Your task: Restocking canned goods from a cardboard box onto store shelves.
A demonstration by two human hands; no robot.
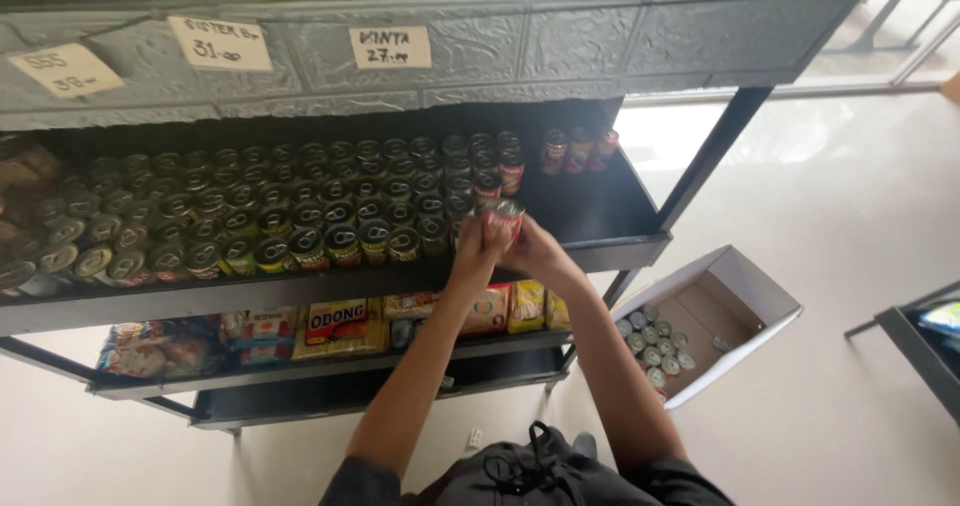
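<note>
Hands (pixel 510 246) closed around red can (pixel 504 216)

Snack packets (pixel 340 326) on lower shelf (pixel 300 374); paper price tags (pixel 390 48) above.

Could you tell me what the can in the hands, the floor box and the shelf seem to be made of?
Can: likely metal, shiny rim, red printed label. Box: cardboard, white outside, brown inside, flaps open. Shelf: probably dark painted metal, thin black frame.

Both hands, left hand (pixel 478 246) and right hand (pixel 535 251), grip one red can (pixel 505 216) at the shelf's (pixel 600 251) front edge. Rows of cans (pixel 300 201) fill the shelf toward its left end. A cardboard box (pixel 745 286) stands on the floor.
</note>
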